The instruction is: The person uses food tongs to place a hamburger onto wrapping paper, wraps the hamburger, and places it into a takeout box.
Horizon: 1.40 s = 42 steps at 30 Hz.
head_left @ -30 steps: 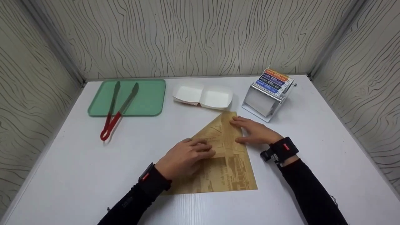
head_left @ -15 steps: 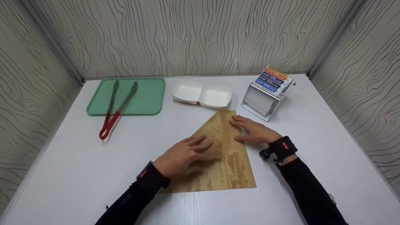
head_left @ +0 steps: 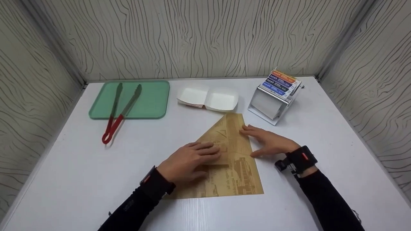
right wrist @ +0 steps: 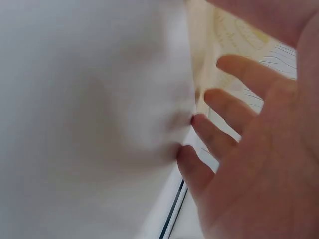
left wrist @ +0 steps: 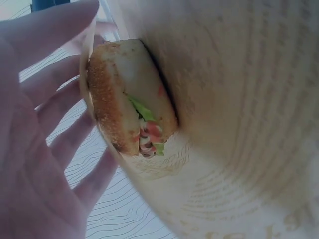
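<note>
A brown printed wrapping paper sheet (head_left: pixel 247 173), folded over on itself, lies on the white table in front of me. In the left wrist view a sandwich (left wrist: pixel 142 94) with a toasted bun, green leaf and red-and-white filling sits inside the fold. My left hand (head_left: pixel 189 160) lies over the folded paper with its fingers extended, pressing it beside the bun. In the head view the hand and paper hide the sandwich. At the paper's right edge, my right hand (head_left: pixel 268 141) has its fingers loosely spread, index fingertip right at the edge, and it grips nothing.
Behind the paper stands an open white paper box (head_left: pixel 221 98). A green tray (head_left: pixel 151 109) at the back left carries red-handled tongs (head_left: pixel 113 127), their handles over its front edge. A metal label dispenser (head_left: pixel 273 96) stands at the back right.
My right hand has shifted right and toward me, off most of the paper. The left fingers reached further right half a second ago and are drawn back now.
</note>
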Motion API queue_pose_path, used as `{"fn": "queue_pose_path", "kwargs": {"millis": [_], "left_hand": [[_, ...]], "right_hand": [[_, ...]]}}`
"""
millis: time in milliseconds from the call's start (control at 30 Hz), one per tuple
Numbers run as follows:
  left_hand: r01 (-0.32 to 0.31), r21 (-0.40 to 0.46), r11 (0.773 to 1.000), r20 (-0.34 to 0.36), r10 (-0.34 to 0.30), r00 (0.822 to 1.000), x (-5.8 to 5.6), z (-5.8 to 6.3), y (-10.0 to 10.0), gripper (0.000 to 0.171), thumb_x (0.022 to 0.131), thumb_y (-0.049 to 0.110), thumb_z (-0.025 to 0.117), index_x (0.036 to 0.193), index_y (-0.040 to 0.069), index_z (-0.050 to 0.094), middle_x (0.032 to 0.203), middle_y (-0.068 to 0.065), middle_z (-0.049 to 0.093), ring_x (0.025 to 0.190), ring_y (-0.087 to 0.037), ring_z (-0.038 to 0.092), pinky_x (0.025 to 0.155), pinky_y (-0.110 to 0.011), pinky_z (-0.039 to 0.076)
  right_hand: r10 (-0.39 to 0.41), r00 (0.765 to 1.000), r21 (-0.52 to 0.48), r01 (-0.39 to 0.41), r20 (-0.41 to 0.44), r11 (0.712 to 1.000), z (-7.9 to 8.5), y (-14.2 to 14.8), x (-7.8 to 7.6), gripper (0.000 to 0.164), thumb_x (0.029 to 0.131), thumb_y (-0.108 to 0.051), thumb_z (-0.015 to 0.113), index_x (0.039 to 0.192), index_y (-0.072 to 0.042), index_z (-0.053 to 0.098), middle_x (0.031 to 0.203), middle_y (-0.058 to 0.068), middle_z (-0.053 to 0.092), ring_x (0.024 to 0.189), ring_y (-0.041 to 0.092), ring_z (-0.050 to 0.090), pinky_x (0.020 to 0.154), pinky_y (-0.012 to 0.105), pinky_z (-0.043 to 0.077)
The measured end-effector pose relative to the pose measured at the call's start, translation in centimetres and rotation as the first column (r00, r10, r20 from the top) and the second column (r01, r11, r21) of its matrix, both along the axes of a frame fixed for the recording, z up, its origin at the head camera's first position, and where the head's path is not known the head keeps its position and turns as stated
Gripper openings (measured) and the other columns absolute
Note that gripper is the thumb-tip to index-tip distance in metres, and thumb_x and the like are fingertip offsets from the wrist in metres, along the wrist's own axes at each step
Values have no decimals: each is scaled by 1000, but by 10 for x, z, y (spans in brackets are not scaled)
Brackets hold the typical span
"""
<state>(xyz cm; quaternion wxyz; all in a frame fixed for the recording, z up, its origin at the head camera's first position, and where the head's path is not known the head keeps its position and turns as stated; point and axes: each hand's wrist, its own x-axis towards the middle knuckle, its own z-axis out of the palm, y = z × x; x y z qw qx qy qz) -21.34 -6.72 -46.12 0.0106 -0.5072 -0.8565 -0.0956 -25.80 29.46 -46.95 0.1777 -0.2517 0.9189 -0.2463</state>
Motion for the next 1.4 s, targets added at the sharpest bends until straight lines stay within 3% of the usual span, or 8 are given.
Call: {"fn": "queue_pose_path", "kwargs": {"millis": [200,400,567,733,833,933,1100,1400], "left_hand": [[8,15,1000,1,-8,1000,0,1,-1,66,96,30,75,156,23,48,164,6,43,154,-18,35,122,-48,36],[16,14,1000,12,-16,1000,-1,-1,0,65,95,31,76,154,24,50,164,5,42,154,-19,35,122,-49,36],[23,19,1000,5,-23,1000,-1,-2,1,63,94,33,77,152,25,54,164,5,43,154,-19,35,121,-49,37],[33,29,999,-16,-33,999,0,-2,1,58,95,30,77,149,33,57,162,3,46,154,-21,37,121,-51,38],[26,23,999,-19,-26,999,0,-1,2,58,95,29,76,149,36,56,162,3,46,154,-21,36,121,-51,37],[17,10,1000,-27,-16,999,0,-1,2,60,95,28,76,150,35,55,162,4,45,154,-20,36,122,-50,36],[11,9,1000,-58,-11,998,2,-3,3,57,95,27,76,148,35,58,161,4,47,153,-21,38,121,-50,38],[-3,-35,999,-111,-1,994,2,-4,5,42,98,33,73,139,27,68,159,5,49,153,-19,38,121,-47,38]], "right_hand": [[76,997,21,-77,28,997,2,14,45,113,66,-25,97,162,-18,37,173,12,17,159,43,8,123,68,14],[83,985,85,-71,-153,994,-4,-5,63,105,66,-51,94,156,-21,49,168,13,32,155,50,18,120,71,23],[99,938,77,-77,-333,994,-10,-17,61,84,76,-46,90,149,-19,58,158,8,50,142,38,46,109,60,45],[126,944,-96,-161,-305,982,-11,-18,57,64,82,-2,81,142,-16,64,147,4,60,133,30,55,108,52,49],[136,942,-183,-199,-308,963,-9,-17,54,53,83,10,75,130,-15,73,137,3,67,127,27,60,105,46,52],[181,896,-212,-284,-405,935,-7,-20,52,42,80,10,78,113,-17,82,122,2,74,112,23,64,93,39,56],[249,775,-192,-427,-581,883,8,-42,51,25,78,-1,86,93,-20,83,106,-1,75,98,18,59,80,36,53],[181,771,-187,-362,-611,913,44,-80,31,3,92,-19,79,90,-17,79,90,-6,74,98,19,61,91,42,45]]}}
